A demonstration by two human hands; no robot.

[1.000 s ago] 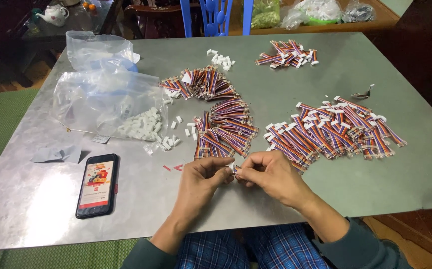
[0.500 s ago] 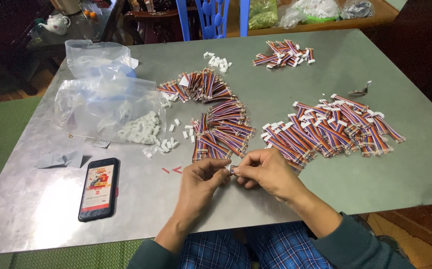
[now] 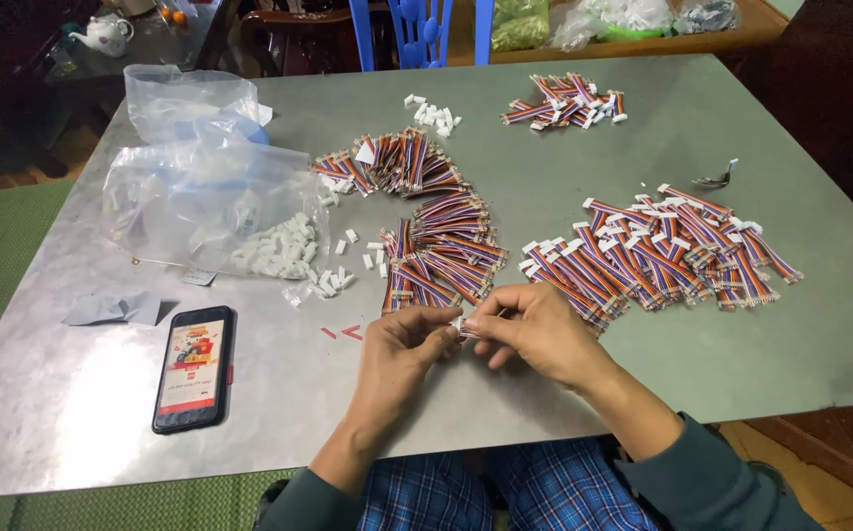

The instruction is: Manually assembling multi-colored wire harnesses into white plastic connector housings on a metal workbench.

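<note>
Low in the frame's centre, above the tabletop [image 3: 643,374], the left hand [image 3: 402,344] and right hand [image 3: 534,329] pinch one small white-plugged ribbon cable [image 3: 462,325] between them, probably light, floppy, best gripped by its stiff connector.

A home doubling as piecework shop: metal worktop [image 3: 761,364], teapot [image 3: 104,34], wooden chair [image 3: 294,34] behind.
</note>
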